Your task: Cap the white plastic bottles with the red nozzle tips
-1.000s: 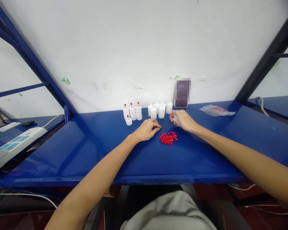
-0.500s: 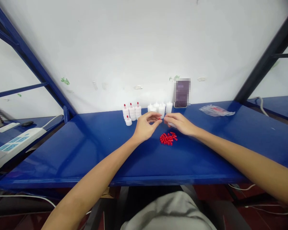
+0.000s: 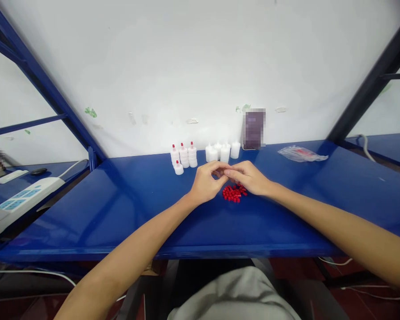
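Meeting at the fingertips, your left hand (image 3: 207,181) and right hand (image 3: 250,178) curl inward; whether either grasps anything between them, you can't tell from here, because the fingers hide it. The closed pose looks suited to steadying something small from both sides.

The red caps (image 3: 232,194) lie loosely heaped just below your joined fingers, partly behind the right hand, probably so you need little reach. Beyond your fingertips, the white bottles without caps (image 3: 225,153) stand upright in a close cluster; further left, past your left hand, the red-tipped bottles (image 3: 192,155) stand apart, which seems to keep the two kinds distinct.

The wall (image 3: 200,80) behind both groups limits forward reach, and the phone (image 3: 253,131) leans there beyond your right hand. Sideways, the surface (image 3: 126,204) gives your left hand broad room; to the right, a plastic bag (image 3: 302,154) lies well apart. The near edge runs below your forearms.
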`<state>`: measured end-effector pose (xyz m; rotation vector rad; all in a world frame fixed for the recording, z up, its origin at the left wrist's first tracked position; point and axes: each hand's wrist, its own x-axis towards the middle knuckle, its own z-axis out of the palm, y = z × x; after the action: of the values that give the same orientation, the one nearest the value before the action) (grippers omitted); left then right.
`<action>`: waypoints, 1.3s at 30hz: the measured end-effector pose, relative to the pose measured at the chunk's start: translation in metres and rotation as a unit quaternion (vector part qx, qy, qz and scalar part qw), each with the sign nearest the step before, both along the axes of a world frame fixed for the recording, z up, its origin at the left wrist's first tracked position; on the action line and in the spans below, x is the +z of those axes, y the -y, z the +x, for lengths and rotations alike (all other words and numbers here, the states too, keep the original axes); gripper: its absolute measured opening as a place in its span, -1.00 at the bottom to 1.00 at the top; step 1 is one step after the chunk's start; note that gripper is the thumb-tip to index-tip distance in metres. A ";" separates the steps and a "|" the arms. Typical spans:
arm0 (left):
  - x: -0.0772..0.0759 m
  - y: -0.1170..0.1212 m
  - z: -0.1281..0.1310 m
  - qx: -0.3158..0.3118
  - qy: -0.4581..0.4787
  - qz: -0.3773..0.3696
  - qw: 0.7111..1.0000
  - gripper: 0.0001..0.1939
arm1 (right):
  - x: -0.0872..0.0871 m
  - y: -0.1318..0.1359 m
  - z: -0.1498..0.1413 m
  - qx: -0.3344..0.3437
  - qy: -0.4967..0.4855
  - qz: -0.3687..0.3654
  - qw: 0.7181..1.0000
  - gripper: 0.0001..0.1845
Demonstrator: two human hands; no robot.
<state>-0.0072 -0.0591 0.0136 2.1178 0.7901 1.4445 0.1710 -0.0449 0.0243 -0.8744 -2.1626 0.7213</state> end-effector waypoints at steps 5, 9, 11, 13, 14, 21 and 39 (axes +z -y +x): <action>0.001 0.000 -0.001 0.006 -0.043 -0.005 0.999 -0.89 | 0.004 0.002 -0.004 -0.025 -0.014 -0.031 0.999 -0.56; 0.001 0.001 -0.001 -0.021 -0.075 -0.020 0.997 -0.90 | 0.006 0.005 -0.004 -0.011 -0.009 0.002 1.000 -0.71; 0.002 0.001 -0.002 -0.034 -0.090 -0.031 0.995 -0.91 | 0.007 0.006 -0.004 -0.010 -0.014 0.014 1.000 -0.76; 0.003 0.001 -0.002 -0.042 -0.098 -0.040 0.993 -0.90 | 0.007 0.006 -0.004 -0.019 -0.020 0.021 0.999 -0.79; 0.003 0.001 -0.002 -0.043 -0.098 -0.043 0.993 -0.90 | 0.007 0.006 -0.004 -0.024 -0.022 0.024 0.999 -0.80; 0.003 0.006 0.000 -0.060 -0.078 -0.122 0.988 -0.85 | 0.006 0.008 -0.005 -0.032 -0.022 0.062 0.997 -0.73; 0.010 -0.054 -0.131 0.302 -0.107 -0.036 0.947 -0.90 | -0.006 -0.025 0.017 -0.166 0.107 0.066 0.978 -0.73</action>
<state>-0.1383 -0.0048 0.0234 2.0932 1.6612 1.4350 0.1882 -0.0204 0.0182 -1.2504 -2.1423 0.3241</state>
